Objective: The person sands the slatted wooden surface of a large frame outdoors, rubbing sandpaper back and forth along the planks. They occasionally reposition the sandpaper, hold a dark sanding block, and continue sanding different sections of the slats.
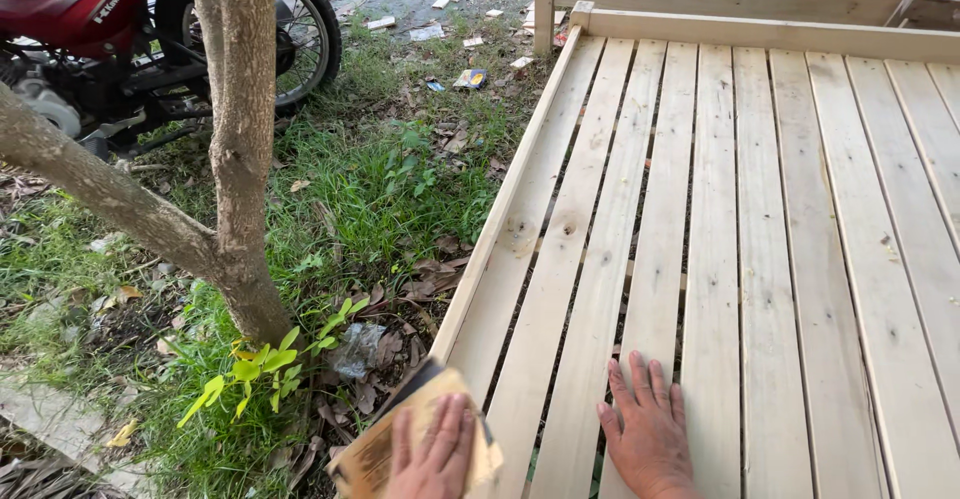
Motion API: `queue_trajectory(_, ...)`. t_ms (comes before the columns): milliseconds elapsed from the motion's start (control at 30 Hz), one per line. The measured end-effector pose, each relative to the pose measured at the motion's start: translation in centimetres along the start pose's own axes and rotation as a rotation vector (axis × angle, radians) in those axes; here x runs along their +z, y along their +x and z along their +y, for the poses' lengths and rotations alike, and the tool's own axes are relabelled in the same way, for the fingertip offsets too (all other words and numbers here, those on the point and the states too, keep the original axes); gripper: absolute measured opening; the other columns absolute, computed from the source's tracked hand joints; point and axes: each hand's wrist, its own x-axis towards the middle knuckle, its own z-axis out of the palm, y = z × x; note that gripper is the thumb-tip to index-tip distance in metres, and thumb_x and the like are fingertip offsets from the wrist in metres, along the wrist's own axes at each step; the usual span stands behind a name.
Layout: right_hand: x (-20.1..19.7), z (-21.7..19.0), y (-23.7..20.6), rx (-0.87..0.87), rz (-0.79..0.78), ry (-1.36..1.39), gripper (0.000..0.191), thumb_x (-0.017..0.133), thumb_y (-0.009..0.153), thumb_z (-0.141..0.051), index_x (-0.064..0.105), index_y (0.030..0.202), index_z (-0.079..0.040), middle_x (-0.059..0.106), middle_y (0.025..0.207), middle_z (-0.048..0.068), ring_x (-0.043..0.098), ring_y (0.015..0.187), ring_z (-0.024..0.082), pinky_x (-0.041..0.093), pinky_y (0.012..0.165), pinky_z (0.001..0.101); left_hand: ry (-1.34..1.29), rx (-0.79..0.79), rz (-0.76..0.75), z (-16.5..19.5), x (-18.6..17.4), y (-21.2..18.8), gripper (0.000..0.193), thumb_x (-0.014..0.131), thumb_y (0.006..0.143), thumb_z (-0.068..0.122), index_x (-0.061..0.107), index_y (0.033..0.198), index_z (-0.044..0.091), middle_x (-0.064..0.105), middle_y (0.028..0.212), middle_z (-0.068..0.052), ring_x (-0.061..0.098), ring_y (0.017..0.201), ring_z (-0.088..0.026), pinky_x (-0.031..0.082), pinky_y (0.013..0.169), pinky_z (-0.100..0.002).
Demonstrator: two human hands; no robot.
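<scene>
The left hand (437,451) presses flat, fingers spread, on a sheet of sandpaper (385,449) at the near corner of the slatted wooden frame (700,209), pinning rather than gripping it. The right hand (648,429) lies open and empty on the slats (600,289) just beside, apparently bracing the frame against the rubbing.

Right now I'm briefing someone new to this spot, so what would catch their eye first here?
The pale slatted wood platform fills the right side, with the right hand flat on its slats near the bottom edge. At the platform's left corner, the left hand presses a sheet of sandpaper. On the grass to the left, a forked tree stands before a red motorbike.
</scene>
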Motion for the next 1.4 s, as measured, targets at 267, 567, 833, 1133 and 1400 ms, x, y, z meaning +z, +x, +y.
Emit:
queue_trajectory(267, 0.6, -0.5, -0.1, 0.063, -0.066, -0.085, 0.070, 0.035, 0.099, -0.055, 0.015, 0.163, -0.036, 0.004, 0.172, -0.002, 0.003, 0.155, 0.023, 0.004, 0.124, 0.0468, -0.268, -0.381, -0.758, -3.1, -2.6, 6.9, 0.072, 0.044, 0.087, 0.005, 0.026, 0.157, 0.003, 0.005, 0.172, -0.003, 0.000, 0.158, -0.029, 0.010, 0.125, -0.058)
queue_trajectory(567, 3.5, 0.7, 0.1, -0.083, 0.344, 0.027, 0.073, 0.043, 0.091, -0.053, 0.025, 0.159, -0.032, 0.014, 0.167, 0.002, 0.012, 0.152, 0.027, 0.008, 0.120, 0.0528, -0.398, -0.374, -0.464, -7.2, 5.8, 22.6, 0.071, 0.046, 0.086, 0.004, 0.032, 0.156, 0.007, 0.012, 0.170, -0.001, 0.007, 0.157, -0.028, 0.018, 0.123, -0.052)
queue_trajectory(833, -0.7, -1.3, -0.7, 0.093, -0.076, -0.088, 0.077, 0.038, 0.096, -0.060, 0.014, 0.165, -0.033, 0.003, 0.174, 0.000, 0.003, 0.155, 0.025, 0.003, 0.123, 0.0492, -0.310, -0.210, -0.417, -4.0, -0.8, 7.6, 0.073, 0.048, 0.077, 0.008, 0.037, 0.148, -0.006, 0.023, 0.166, -0.014, 0.010, 0.154, -0.036, 0.013, 0.120, -0.056)
queue_trajectory(1133, -2.3, -3.0, 0.9, 0.105, -0.189, -0.161, 0.094, 0.030, 0.096, -0.075, 0.007, 0.161, -0.011, -0.002, 0.170, 0.010, 0.000, 0.155, 0.028, 0.000, 0.120, 0.0551, -0.310, -0.358, -0.512, -6.7, 6.0, 22.5, 0.071, 0.036, 0.092, 0.007, 0.020, 0.160, 0.005, 0.010, 0.172, -0.004, 0.006, 0.159, -0.026, 0.014, 0.125, -0.048)
queue_trajectory(1400, 1.0, -1.9, 1.1, -0.153, 0.736, 0.075, 0.091, 0.032, 0.088, -0.072, 0.019, 0.154, -0.010, 0.015, 0.163, 0.008, 0.012, 0.150, 0.027, 0.006, 0.117, 0.0574, -0.298, -0.437, -0.420, -6.3, 7.2, 21.4, 0.074, 0.033, 0.092, 0.008, 0.009, 0.162, 0.002, 0.006, 0.171, -0.013, 0.007, 0.157, -0.027, 0.014, 0.124, -0.044)
